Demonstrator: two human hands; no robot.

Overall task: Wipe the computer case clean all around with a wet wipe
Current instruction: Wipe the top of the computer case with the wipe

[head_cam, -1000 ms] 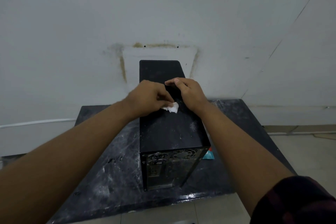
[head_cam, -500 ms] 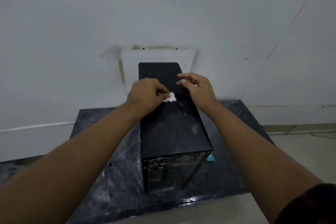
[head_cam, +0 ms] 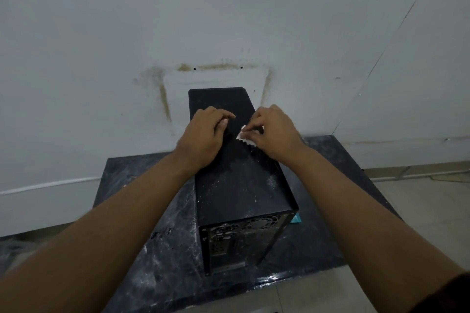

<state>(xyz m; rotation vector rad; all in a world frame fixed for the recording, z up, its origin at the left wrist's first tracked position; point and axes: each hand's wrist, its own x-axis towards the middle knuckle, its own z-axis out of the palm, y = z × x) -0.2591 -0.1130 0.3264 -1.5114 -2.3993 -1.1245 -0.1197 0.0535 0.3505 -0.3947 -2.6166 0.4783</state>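
So the black computer case (head_cam: 241, 173) sat upright on the dusty dark bench (head_cam: 142, 211), back panel facing the camera and its top still speckled with white dust. The right hand (head_cam: 274, 132) had the small white wet wipe (head_cam: 244, 137) pinched between thumb and fingers (head_cam: 250, 127) just over the top panel. The left hand (head_cam: 203, 137) rested on the top beside it, fingers loosely curled and holding nothing.

Bare forearms, dark red-tinged sleeve (head_cam: 447, 295) at right upper arm
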